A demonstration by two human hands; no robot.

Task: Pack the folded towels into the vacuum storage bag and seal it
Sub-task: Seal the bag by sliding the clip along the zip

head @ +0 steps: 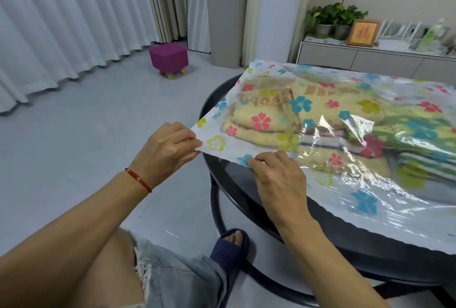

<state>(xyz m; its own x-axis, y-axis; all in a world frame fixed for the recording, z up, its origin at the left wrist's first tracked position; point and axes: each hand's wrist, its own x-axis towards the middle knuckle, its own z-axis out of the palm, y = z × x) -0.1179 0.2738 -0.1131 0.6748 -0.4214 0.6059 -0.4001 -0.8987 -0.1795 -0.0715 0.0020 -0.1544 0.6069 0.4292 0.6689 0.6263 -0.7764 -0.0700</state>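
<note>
A clear vacuum storage bag (350, 194) printed with coloured flowers lies flat on a round black table (249, 196). Folded towels (269, 112), yellow, striped and green, sit inside it. My left hand (170, 147) pinches the bag's near-left corner at the table's edge. My right hand (276, 179) pinches the same edge of the bag a little to the right, fingers pressed on the plastic.
A purple stool (169, 59) stands on the grey floor at the back. White curtains hang at left. A low cabinet (370, 58) with potted plants and a framed picture runs behind the table. My knee and a blue slipper (232, 243) are below the table.
</note>
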